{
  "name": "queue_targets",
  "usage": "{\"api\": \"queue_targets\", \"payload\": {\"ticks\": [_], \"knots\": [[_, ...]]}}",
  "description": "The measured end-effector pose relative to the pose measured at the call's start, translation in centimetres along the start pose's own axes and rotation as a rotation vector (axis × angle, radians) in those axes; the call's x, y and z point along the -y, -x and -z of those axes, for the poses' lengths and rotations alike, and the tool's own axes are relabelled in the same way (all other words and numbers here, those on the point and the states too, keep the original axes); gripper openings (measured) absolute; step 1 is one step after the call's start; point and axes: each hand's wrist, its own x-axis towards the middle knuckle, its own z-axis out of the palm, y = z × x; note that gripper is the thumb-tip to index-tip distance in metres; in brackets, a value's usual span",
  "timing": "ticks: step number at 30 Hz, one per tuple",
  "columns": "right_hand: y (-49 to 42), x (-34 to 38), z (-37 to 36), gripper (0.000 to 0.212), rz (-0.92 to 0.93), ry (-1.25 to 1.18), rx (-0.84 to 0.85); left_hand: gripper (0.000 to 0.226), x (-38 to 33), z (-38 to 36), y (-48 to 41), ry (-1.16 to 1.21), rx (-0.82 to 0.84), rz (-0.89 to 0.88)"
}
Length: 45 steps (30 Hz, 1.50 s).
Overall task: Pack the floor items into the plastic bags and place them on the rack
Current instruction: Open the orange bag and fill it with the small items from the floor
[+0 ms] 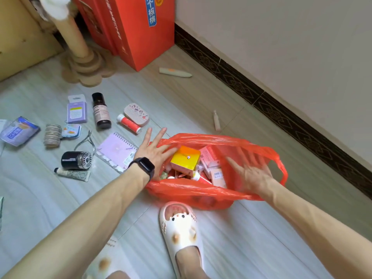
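An orange plastic bag (203, 193) lies open on the floor with a yellow-orange box (186, 158) and pink boxes (210, 158) inside. My left hand (155, 150), a black watch on its wrist, is spread open at the bag's left rim beside the yellow box. My right hand (251, 174) is blurred, fingers apart, over the bag's right side; it holds nothing that I can see. Left of the bag on the floor lie a purple spiral notebook (116, 151), a dark bottle (101, 110), a red tube (128, 123), a pink case (136, 114) and a black cylinder (76, 160).
More loose items lie further left: nail nippers (86, 140), a hand cream tube (73, 174), a purple card pack (77, 109), a blue packet (19, 130). A white pen-like item (174, 72) and small bottle (217, 120) lie near the wall. Red boxes (136, 29) and a scratching post (84, 57) stand behind. My slippered foot (181, 228) is in front of the bag.
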Motion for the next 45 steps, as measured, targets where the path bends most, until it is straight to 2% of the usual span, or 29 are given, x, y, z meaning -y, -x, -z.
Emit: {"api": "queue_targets", "payload": {"ticks": [6,8,10,14,18,22,26,30,37,42,45], "knots": [[1.2,0.8,-2.5,0.124,0.012,-0.137,0.182,0.100,-1.0,-2.3,-0.1,0.166,0.136,0.020],[0.9,1.3,-2.3,0.120,-0.042,-0.210,0.228,0.096,-1.3,-2.1,-0.6,0.169,0.118,0.032],[1.2,2.0,-1.5,0.108,-0.060,-0.320,0.226,0.083,-1.3,-1.1,-0.7,0.173,0.060,0.012],[4.7,3.1,1.0,0.071,0.065,-0.554,-0.061,0.042,-0.7,1.6,0.6,0.184,-0.121,-0.123],[8.0,4.6,5.3,0.058,0.152,-0.639,-0.278,0.040,1.2,5.0,3.7,0.218,-0.222,-0.178],[9.6,7.5,9.9,0.054,0.220,-0.695,-0.414,0.051,4.5,6.4,8.5,0.209,-0.170,0.008],[10.0,11.3,13.5,0.055,0.308,-0.717,-0.459,0.061,8.3,5.4,15.0,0.217,-0.108,0.228],[9.2,16.2,16.2,0.055,0.415,-0.709,-0.485,0.066,11.3,2.0,22.2,0.324,-0.060,0.443],[5.1,23.4,17.2,0.060,0.509,-0.591,-0.384,0.070,13.0,-5.8,28.6,0.568,0.103,0.743],[0.2,27.5,16.2,0.067,0.495,-0.386,-0.238,0.073,13.8,-10.3,27.5,0.682,0.163,0.836],[-3.1,29.5,14.9,0.072,0.394,-0.190,-0.104,0.079,14.0,-12.5,25.3,0.736,0.164,0.866]]}}
